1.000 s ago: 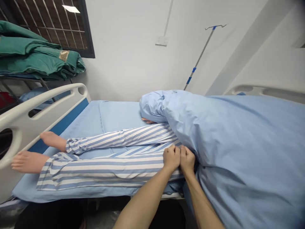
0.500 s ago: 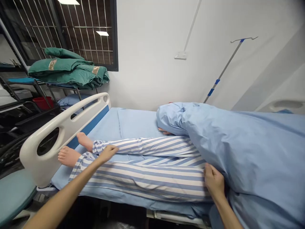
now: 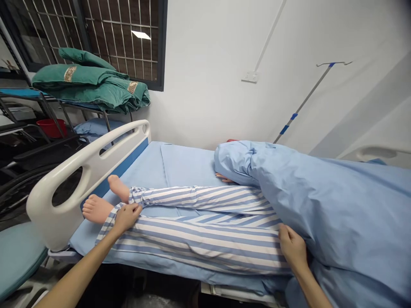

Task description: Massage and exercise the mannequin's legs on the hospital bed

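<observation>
Striped blue-and-white pyjama trousers cover the legs of a figure lying on the bed, whose bare feet point left. My left hand is closed on the nearer trouser leg close to its cuff, the fingertips pinched at the cloth. Against the upper thigh, beside the edge of the light blue quilt, my right hand has its fingers curled into the trouser fabric. The quilt hides the upper body. A few fingertips of the figure stick out from under it.
A white footboard bounds the bed at the left. Folded green bedding lies on a rack below the barred window. An IV pole leans in view behind the bed, and a teal stool seat is at lower left.
My left hand has moved down and left onto the trouser leg near the cuff. My right hand stays at the upper thigh. The view has shifted slightly.
</observation>
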`<state>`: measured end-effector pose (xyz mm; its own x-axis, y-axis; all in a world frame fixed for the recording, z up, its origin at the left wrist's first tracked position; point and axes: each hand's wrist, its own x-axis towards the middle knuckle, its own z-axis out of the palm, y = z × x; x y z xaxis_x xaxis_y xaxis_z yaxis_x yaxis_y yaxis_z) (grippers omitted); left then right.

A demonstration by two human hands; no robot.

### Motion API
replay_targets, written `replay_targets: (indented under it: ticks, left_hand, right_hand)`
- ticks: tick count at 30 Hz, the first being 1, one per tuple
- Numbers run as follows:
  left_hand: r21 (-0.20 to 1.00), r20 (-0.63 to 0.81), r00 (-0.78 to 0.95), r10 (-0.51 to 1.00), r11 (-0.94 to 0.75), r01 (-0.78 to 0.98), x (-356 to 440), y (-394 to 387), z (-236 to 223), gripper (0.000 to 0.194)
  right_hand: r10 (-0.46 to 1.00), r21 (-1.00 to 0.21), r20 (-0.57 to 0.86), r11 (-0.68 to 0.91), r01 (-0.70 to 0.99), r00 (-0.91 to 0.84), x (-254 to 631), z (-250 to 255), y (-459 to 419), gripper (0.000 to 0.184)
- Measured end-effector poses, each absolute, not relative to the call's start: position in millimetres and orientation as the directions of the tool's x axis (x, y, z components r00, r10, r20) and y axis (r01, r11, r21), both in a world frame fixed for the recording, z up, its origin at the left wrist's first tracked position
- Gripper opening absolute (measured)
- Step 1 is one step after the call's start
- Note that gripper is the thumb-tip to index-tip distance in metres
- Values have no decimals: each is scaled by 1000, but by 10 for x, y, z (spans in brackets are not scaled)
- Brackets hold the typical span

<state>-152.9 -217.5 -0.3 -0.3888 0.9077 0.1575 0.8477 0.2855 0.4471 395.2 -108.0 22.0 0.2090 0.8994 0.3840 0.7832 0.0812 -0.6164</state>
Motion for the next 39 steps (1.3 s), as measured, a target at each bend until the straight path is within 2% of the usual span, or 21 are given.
replay_targets:
  ticks: [4, 6, 8, 11, 13, 15, 18, 20, 22, 25, 30, 33, 35, 39]
  left_hand:
    - [381, 169, -438, 883, 351, 855, -1516, -2184, 8, 33]
    - [358, 156, -449, 880, 374, 856, -1515, -2183, -7, 34]
    - [359, 125, -447, 886, 379, 853, -1526, -2178, -30, 36]
    - [382, 119, -450, 885, 378, 843, -1553, -2170, -69, 36]
    - [385, 141, -436, 889, 356, 851, -1564, -2170, -89, 34]
    - [384, 158, -412, 897, 329, 863, -1566, -2174, -100, 34]
    - [400, 181, -399, 899, 304, 865, -1569, -2190, -104, 36]
    - [405, 203, -397, 895, 293, 866, -1579, -2202, -108, 36]
    - [412, 217, -398, 891, 286, 865, -1597, -2212, -119, 33]
    - [443, 214, -392, 894, 269, 855, -1622, -2222, -151, 30]
    - [445, 196, -428, 882, 309, 840, -1631, -2229, -231, 27]
    - [514, 183, -417, 890, 275, 813, -1639, -2214, -209, 26]
    - [631, 187, -430, 883, 228, 741, -1639, -2189, -113, 29]
    - [882, 221, -562, 797, 83, 464, -1566, -2118, 204, 37]
  right_hand:
    - [901, -490, 385, 14, 871, 202, 3793, 276, -1045, 36]
    - [887, -452, 431, 56, 890, 163, 3505, 320, -1045, 35]
    - [883, -434, 466, 173, 884, 56, 3030, 372, -1073, 35]
    - [865, -451, 451, 432, 781, -218, 2051, 456, -1187, 34]
    - [820, -503, 434, 564, 655, -373, 1342, 503, -1306, 35]
    - [794, -595, 440, 608, 525, -420, 681, 519, -1443, 36]
    - [794, -735, 463, 593, 330, -395, -114, 422, -1649, 37]
    - [837, -817, 433, 521, 247, -334, -490, 276, -1770, 37]
    - [900, -876, 367, 419, 239, -236, -740, 111, -1870, 37]
    - [944, -898, 306, 329, 293, -122, -898, -61, -1960, 35]
    - [932, -879, 319, 359, 314, -173, -858, -92, -1959, 35]
    - [933, -878, 315, 356, 319, -174, -843, -80, -1944, 35]
    - [934, -885, 315, 353, 304, -170, -852, -76, -1942, 36]
    - [927, -881, 321, 367, 299, -194, -871, -69, -1939, 40]
